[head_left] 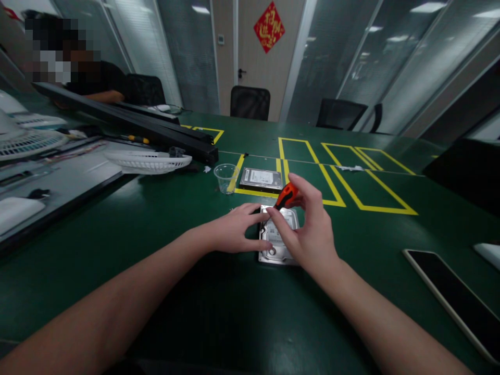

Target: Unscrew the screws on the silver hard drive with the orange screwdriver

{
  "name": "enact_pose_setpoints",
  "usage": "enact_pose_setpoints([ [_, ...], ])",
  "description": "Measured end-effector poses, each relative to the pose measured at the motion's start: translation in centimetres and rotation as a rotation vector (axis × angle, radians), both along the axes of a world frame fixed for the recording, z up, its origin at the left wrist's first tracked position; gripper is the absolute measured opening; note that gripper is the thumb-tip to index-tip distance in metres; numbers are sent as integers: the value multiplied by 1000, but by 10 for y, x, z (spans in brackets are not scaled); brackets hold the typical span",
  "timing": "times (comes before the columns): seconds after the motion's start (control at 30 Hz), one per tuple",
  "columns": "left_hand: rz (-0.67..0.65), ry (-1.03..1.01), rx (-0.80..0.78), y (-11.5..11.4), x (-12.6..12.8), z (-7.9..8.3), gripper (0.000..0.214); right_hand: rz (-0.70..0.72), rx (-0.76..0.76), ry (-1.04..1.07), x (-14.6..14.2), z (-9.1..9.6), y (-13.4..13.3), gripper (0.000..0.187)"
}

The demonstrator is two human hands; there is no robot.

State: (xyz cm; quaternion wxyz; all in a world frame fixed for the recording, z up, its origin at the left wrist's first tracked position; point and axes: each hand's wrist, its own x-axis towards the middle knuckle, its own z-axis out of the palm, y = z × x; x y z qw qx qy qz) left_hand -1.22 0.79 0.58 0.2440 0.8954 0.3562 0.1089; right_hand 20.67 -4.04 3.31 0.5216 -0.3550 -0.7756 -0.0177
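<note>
A silver hard drive (279, 253) lies flat on the green table in front of me. My left hand (234, 229) rests at its left side, thumb and fingers spread apart, with the thumb and a fingertip on the drive's top. My right hand (314, 224) is closed around the orange and black handle of a screwdriver (287, 196). The screwdriver leans, its thin shaft pointing down at the drive's upper left part beside my left fingers. Whether the tip sits in a screw is too small to tell. My right hand covers part of the drive's right side.
Beyond lie a second hard drive (261, 178) inside a yellow tape outline and a clear plastic cup (225, 179). Fan parts (150, 161) and long black bars (156, 127) crowd the left. A phone (449, 291) lies right. Another person (97, 80) sits far left.
</note>
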Motion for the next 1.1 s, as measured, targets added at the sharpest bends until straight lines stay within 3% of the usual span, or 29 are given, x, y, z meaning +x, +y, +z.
enact_pose_setpoints([
  [0.1, -11, -19, 22, 0, 1, 0, 88, 2, 3, 4, 0, -1, -1, 70],
  [0.27, -6, -32, 17, -1, 2, 1, 90, 67, -120, 14, -1, -4, -4, 78],
  [0.5, 0, 8, 0, 0, 1, 1, 91, -5, 13, -13, 0, 2, -1, 71],
  [0.73, -17, -26, 19, -1, 1, 2, 88, 53, -69, 5, -1, 0, -5, 73],
  [0.97, 10, 7, -6, -2, 1, 3, 89, -4, 9, -16, 1, 2, -1, 71],
  [1.1, -17, -20, 22, -1, 1, 1, 86, 37, -35, 7, -1, 0, -3, 72],
])
